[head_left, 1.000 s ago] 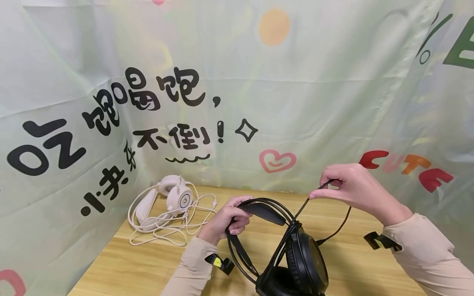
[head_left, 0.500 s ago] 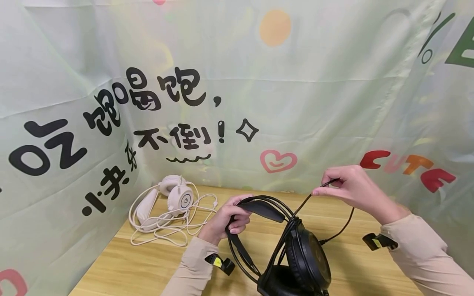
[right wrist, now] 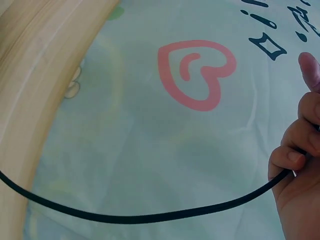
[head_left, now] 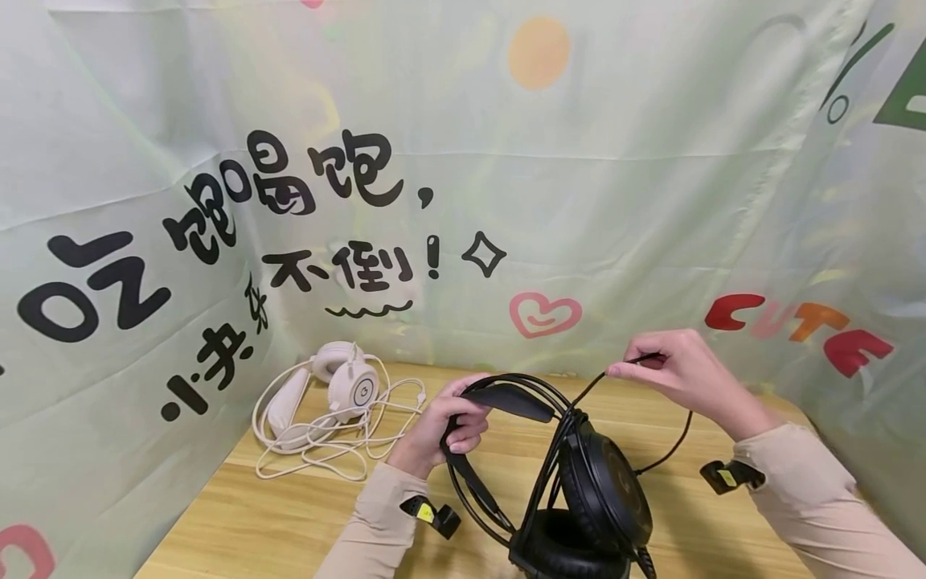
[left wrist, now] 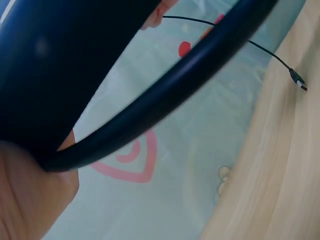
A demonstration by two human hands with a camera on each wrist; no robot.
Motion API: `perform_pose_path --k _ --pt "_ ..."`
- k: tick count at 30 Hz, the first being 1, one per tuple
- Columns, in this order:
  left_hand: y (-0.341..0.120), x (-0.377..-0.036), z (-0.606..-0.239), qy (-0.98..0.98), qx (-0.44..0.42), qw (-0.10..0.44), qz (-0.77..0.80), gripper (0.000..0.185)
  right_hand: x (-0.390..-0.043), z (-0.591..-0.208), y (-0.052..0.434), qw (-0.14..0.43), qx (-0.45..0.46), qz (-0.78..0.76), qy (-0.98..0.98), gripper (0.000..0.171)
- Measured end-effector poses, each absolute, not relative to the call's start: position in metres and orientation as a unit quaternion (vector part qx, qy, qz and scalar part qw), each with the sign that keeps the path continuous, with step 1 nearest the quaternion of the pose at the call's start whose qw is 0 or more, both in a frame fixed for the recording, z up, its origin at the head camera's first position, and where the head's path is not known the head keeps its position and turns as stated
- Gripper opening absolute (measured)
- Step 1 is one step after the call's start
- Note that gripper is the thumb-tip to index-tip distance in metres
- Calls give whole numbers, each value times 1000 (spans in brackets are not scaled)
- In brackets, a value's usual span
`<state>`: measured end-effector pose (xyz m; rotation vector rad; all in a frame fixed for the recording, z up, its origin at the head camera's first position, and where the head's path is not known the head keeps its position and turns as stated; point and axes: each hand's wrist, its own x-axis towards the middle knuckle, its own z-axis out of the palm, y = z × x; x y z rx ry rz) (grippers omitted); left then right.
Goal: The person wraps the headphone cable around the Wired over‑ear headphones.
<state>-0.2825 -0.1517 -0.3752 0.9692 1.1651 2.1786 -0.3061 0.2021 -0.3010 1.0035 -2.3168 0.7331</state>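
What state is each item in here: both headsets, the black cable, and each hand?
Black over-ear headset: upright on the wooden table, held by its headband.
Thin black cable: taut from headset to right hand, slack beyond.
White headset: lying on the table, its cord loose around it.
Left hand: grips the black headband.
Right hand: pinches the cable.

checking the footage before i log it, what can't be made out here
- Black headset: lower ear cups cut off by the head view's bottom edge.
- Left hand: fingers hidden behind the headband in the left wrist view.
- Cable: its plug lies outside the right wrist view.
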Motion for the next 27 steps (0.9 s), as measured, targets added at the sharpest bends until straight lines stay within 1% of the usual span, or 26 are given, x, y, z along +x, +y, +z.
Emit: perform_pose_path --k 9,13,16,18,22,27 --pt "-152 -281 -376 411 354 216 812 32 -308 -317 199 234 348 302 -856 35" --pt "-152 -281 -377 397 351 212 822 26 -310 -327 196 217 341 321 -857 35" --pt "-151 -281 -378 387 344 203 831 26 -310 -334 195 205 330 331 -860 34" --pt "-149 -281 -378 386 335 191 838 29 -310 -339 195 200 319 334 -864 34" --pt "-146 -279 -375 392 297 164 855 25 -311 -349 194 198 310 332 -869 36" --pt "-145 -278 -373 400 259 139 868 25 -315 -360 190 206 329 336 -858 39"
